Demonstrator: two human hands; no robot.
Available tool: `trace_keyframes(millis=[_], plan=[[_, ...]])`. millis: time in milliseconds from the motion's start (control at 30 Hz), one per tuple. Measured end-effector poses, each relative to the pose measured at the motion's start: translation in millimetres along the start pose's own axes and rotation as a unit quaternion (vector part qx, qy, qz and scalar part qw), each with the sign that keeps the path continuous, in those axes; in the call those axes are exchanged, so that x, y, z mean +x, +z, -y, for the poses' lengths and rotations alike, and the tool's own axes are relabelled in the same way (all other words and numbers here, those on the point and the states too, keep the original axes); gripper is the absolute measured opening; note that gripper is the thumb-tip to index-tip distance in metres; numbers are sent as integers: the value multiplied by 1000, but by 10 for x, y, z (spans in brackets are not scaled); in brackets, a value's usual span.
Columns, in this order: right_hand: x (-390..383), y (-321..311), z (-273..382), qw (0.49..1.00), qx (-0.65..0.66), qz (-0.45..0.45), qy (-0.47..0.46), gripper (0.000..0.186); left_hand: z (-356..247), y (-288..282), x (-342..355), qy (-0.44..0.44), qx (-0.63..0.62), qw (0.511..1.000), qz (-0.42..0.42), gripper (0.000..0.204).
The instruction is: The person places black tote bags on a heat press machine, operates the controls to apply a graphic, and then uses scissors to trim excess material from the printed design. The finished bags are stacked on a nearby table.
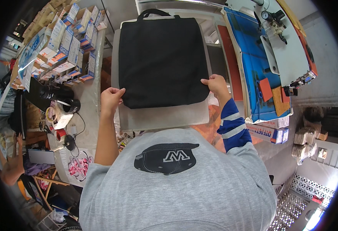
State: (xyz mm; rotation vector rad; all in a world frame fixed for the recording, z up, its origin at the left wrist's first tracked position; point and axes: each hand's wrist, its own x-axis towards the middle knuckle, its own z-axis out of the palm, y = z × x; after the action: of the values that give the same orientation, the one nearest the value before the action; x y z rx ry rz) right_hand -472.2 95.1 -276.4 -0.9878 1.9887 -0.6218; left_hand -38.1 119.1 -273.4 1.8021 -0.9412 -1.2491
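Note:
A black tote bag lies flat and smooth in front of me, its handles folded out past the far edge. Under it is a grey flat board, whose near end and sides show around the cloth. My left hand pinches the bag's left edge near the lower corner. On the opposite side, my right hand has thumb and fingers closed on the right edge, a little farther up. Both hands' fingertips are partly hidden at the cloth.
Left stands a table with stacked small boxes, tape rolls and a cable. A screen-printing frame with blue mesh is on the right, a cardboard box below it. Another person's arm shows far left.

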Motion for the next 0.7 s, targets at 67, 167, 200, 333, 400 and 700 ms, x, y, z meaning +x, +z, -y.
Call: trace_keyframes(millis=[67,167,200,333,400,700], plan=[[-50,6,38,998,-44,-28,-17,29,83,11,34,15,9,1000,-8,23],[-111,8,116,997,-52,-49,-36,32,167,36,79,24,15,999,-21,23],[-112,5,120,997,-45,-46,-36,34,177,46,82,22,14,999,-23,23],[116,-6,-224,994,-3,-98,-44,32,100,61,79,2,-7,999,-49,20],[51,-32,-102,998,21,-61,4,33,178,-21,77,15,47,998,-42,17],[28,-64,-296,998,4,-51,-45,26,353,101,-13,118,216,959,-139,19]])
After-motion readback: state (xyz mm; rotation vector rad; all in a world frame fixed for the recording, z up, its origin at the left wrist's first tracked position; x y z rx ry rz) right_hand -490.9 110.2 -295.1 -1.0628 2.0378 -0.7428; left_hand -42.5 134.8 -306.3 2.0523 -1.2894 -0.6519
